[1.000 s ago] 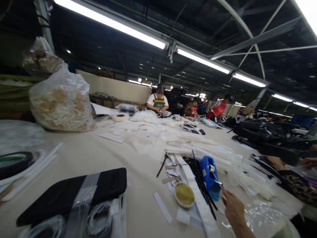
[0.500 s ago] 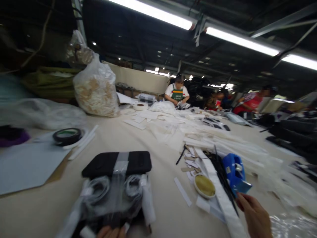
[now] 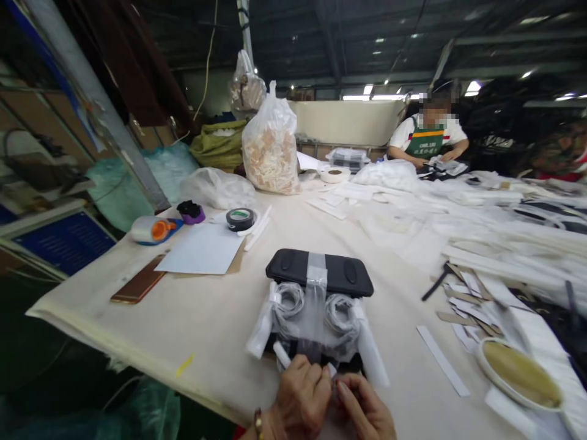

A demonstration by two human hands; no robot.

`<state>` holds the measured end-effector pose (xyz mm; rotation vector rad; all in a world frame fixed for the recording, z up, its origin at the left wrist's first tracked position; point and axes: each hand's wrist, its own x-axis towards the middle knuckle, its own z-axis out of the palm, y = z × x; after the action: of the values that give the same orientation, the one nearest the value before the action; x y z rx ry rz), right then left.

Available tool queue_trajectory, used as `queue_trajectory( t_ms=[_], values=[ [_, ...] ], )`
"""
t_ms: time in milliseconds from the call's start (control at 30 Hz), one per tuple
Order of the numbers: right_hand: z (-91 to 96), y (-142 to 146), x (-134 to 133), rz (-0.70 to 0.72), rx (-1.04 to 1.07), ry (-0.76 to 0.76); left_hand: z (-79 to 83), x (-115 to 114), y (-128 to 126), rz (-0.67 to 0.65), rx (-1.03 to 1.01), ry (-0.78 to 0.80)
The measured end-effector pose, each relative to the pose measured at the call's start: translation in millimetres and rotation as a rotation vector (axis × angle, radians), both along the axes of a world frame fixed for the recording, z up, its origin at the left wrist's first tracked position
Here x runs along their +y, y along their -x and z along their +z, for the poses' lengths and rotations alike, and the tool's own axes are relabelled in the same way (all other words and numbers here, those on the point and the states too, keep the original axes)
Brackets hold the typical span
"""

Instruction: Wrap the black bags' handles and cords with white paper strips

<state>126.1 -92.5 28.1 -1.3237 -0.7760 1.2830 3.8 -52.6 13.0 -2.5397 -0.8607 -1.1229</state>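
Note:
In front of me lies a bundle: a black padded panel behind, with coiled grey cords in clear plastic and white wrapped rolls at the sides. A strip of clear tape runs down its middle. My left hand, a bracelet at its wrist, is closed at the bundle's near end, its fingertips hidden. Close beside it, my right hand pinches thumb and finger together. What it pinches is too small to make out. A small white piece shows between the hands.
Left on the table are a brown phone-like slab, a pale blue sheet, a black tape roll and a tape dispenser. Scraps and a round yellowish dish lie right. A person works across the table.
My right hand has left the blue tape dispenser and come over beside my left hand at the bundle's near end. The view has swung left, so the blue dispenser is out of sight.

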Motion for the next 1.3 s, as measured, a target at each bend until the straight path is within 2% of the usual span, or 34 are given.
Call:
queue_trajectory(
  t_ms=[200,500,700,933,1067,1300],
  values=[
    [-8.4,-2,1,0.034,0.137,0.144,-2.5,0,0,0.005,-0.006,0.017],
    [-3.0,-3,12,0.01,0.062,0.242,-2.0,-1,-1,0.005,-0.015,0.052],
    [-0.7,0,16,-0.02,0.011,0.313,-6.0,-2,-3,0.026,-0.122,0.083],
    [-0.7,-1,16,-0.009,0.018,0.293,-3.0,-1,0,0.032,-0.016,0.028],
    [-1.2,-6,10,0.02,0.07,0.284,-0.1,-4,0,0.065,0.056,0.066],
    [-5.7,-8,4,0.067,0.088,0.194,5.1,-3,1,0.034,0.127,0.083]
  ],
)
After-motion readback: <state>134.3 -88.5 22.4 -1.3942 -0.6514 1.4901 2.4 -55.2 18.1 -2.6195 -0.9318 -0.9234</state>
